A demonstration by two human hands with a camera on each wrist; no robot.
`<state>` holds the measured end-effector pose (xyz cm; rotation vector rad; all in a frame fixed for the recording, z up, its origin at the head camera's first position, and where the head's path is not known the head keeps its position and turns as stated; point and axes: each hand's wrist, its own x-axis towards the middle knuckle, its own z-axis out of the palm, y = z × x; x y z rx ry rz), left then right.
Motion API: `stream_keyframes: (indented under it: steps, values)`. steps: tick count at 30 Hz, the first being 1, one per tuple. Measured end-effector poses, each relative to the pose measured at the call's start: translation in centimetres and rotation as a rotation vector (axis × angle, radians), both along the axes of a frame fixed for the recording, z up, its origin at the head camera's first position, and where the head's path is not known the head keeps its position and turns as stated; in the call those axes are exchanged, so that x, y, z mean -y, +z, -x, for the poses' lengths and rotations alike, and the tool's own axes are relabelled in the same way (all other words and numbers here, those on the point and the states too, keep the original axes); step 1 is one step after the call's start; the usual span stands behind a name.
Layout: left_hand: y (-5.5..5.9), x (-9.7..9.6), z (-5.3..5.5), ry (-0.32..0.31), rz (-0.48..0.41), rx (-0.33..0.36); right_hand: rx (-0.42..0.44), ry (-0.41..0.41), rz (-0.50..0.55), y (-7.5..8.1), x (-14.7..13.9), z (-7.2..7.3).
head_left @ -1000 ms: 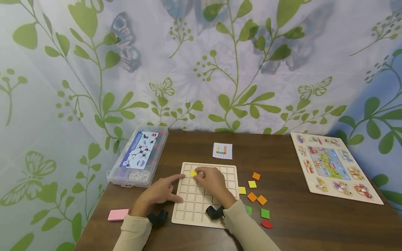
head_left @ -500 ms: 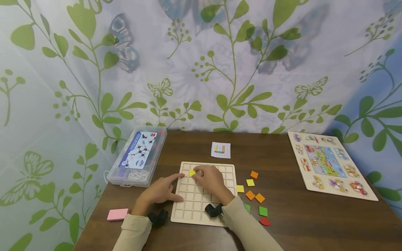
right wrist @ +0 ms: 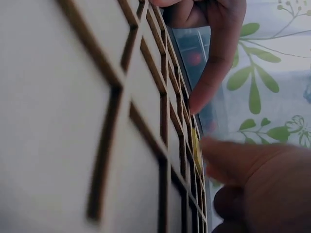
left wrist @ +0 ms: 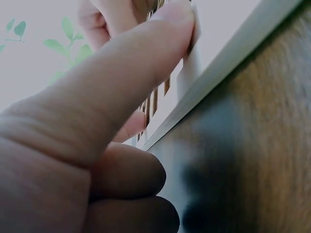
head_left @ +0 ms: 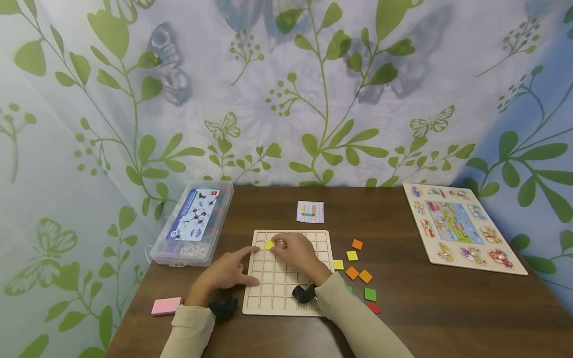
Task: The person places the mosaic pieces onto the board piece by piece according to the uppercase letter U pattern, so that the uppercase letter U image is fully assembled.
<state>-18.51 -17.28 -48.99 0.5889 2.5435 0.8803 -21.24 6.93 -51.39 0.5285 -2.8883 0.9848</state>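
A pale wooden grid board (head_left: 279,290) lies on the brown table. A small yellow square tile (head_left: 269,244) sits in a cell near its upper left corner. My right hand (head_left: 296,252) reaches over the board and pinches this tile with thumb and index finger; in the right wrist view the fingertips meet the tile (right wrist: 196,148) at the board's surface. My left hand (head_left: 224,271) steadies the board's left edge, index finger and thumb spread along it. In the left wrist view the thumb (left wrist: 141,58) presses on the rim, while other fingers bend below.
Several loose orange, yellow, green and red pieces (head_left: 365,276) lie right of the board. Behind it is a pattern card (head_left: 316,219). A clear plastic case (head_left: 191,223) and a pink block (head_left: 166,306) stand left; a picture puzzle board (head_left: 425,248) lies far right.
The head view has shifted, so everything on the table appears slightly further left. Both hands keep nearly the same places on the board, the right one still at the yellow tile.
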Motion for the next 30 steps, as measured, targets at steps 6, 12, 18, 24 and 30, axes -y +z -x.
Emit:
stream_keyframes:
  steps: [6,12,18,24,30]
  values:
    - [-0.1,-0.1,0.1,0.029,0.015,0.028,0.089,0.04,0.126,1.3,-2.4,-0.7]
    - [0.0,-0.1,0.2,0.025,0.012,0.025,0.067,-0.014,0.188,3.2,-6.8,-1.9]
    - [-0.2,0.2,0.1,0.015,0.022,0.008,0.049,-0.085,0.202,4.5,-12.1,-3.8]
    - [-0.2,0.2,0.3,0.022,0.024,0.006,0.081,-0.193,0.148,3.8,-16.1,-5.1]
    - [-0.4,0.1,0.2,0.017,0.009,0.006,0.199,-0.225,0.162,1.7,-18.1,-6.0]
